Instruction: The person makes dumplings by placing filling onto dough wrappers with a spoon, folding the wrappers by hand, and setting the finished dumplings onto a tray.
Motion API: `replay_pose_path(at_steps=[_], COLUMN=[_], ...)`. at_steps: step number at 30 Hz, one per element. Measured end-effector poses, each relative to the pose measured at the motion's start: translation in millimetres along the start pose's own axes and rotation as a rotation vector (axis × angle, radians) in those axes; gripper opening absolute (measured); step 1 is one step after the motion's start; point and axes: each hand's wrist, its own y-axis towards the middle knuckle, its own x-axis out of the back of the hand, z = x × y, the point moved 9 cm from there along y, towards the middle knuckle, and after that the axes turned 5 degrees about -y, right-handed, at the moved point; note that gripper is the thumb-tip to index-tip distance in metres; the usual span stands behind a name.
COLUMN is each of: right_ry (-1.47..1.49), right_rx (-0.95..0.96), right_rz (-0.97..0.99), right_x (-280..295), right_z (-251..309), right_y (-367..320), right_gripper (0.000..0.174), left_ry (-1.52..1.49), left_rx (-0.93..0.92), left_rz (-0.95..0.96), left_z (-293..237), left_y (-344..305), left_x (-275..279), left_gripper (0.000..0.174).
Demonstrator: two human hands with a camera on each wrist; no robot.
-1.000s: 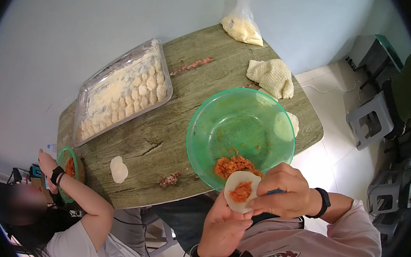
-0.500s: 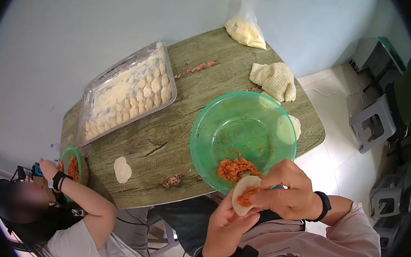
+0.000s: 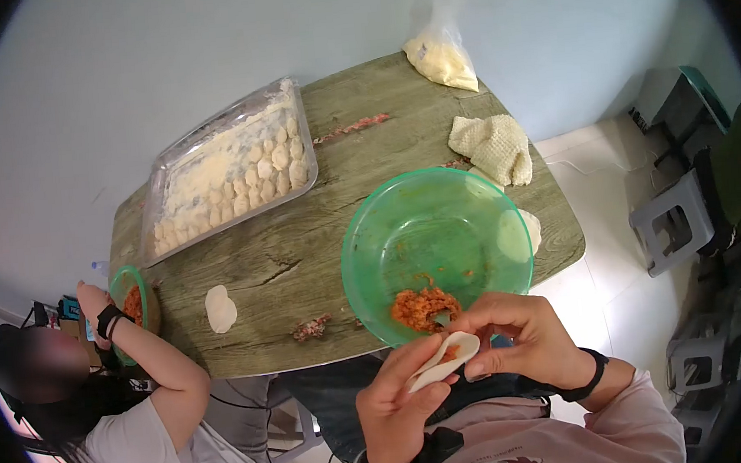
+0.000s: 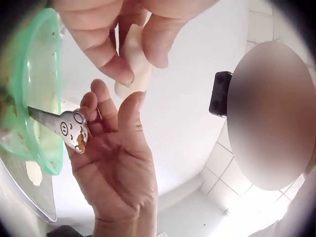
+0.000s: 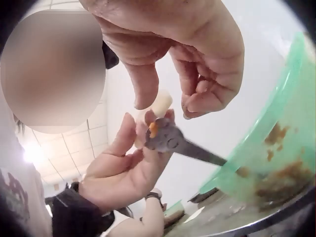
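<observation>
My left hand [image 3: 401,399] pinches a round dough wrapper [image 3: 443,361] between thumb and fingers. The wrapper is folded part way over orange-red filling [image 3: 452,353]. At its right side is my right hand [image 3: 518,337], thumb and fingers apart; in the left wrist view its palm faces up with relaxed fingers. Just beyond both hands stands a green bowl [image 3: 422,227] with more orange filling [image 3: 420,308]. A metal spoon [image 5: 197,150] leans over the bowl's rim, its handle end bearing a cartoon face and a smear of filling.
A metal tray [image 3: 239,222] of floured dumplings [image 3: 280,157] lies at the back left. One loose wrapper [image 3: 220,309] lies on the table [image 3: 303,263]. A cloth [image 3: 494,148] and a bag of flour [image 3: 442,60] are farther back. At left another person [image 3: 153,405] sits by a smaller bowl [image 3: 128,281].
The wrapper has gone from lying open on the left fingers to folded up over its filling. The right hand's fingers have moved from its face to its side and spread apart.
</observation>
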Motion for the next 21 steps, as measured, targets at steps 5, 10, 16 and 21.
replay_pose_path(at_steps=[5, 10, 16, 21], right_ry=[0.124, 0.116, 0.08, 0.106], right_rx=[-0.059, 0.015, 0.015, -0.003], right_rz=[-0.054, -0.077, -0.071, -0.058], right_x=[0.6, 2.5, 4.6, 5.0], right_z=[-12.2, -6.7, -5.2, -6.2], right_y=[-2.4, -2.7, -2.4, -1.0], right_gripper=[0.029, 0.02, 0.016, 0.013], left_ry=[0.084, 0.1, 0.118, 0.16], left_rx=[-0.065, -0.025, -0.036, -0.105], left_rz=[0.017, -0.023, -0.004, 0.012], left_z=[-2.6, -3.2, -4.1, -9.0], left_y=[0.2, 1.9, 2.8, 1.6], left_x=[-1.3, -0.7, -0.1, -1.4], left_gripper=[0.046, 0.046, 0.045, 0.043])
